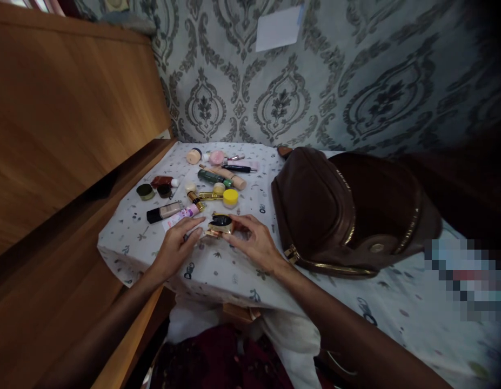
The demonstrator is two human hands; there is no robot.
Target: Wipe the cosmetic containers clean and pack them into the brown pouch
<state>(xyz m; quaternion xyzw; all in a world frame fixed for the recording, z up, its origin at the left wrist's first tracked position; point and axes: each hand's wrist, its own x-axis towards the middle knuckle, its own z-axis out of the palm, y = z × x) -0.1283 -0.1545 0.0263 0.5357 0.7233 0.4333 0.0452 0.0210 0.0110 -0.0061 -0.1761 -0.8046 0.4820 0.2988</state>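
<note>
A small black and gold cosmetic item (221,221) is low over the white patterned cloth; I cannot make out its exact kind. The fingers and thumb of my right hand (256,243) close around its right end. Just left of it, my left hand (178,244) has its fingertips and thumb apart, with a narrow gap to the item. Beyond the hands lie a jar with a yellow lid (230,198), a gold tube (210,195) and a foundation bottle with a black cap (165,211). A pink and purple printed packet (181,216) is close to my left fingertips.
A large brown leather bag (315,210) with gold zips takes up the table's right side. Farther back are a green tube (213,178), a black pen-like stick (236,168) and several small jars. Wooden furniture (72,119) borders the left; a patterned curtain (242,81) hangs behind.
</note>
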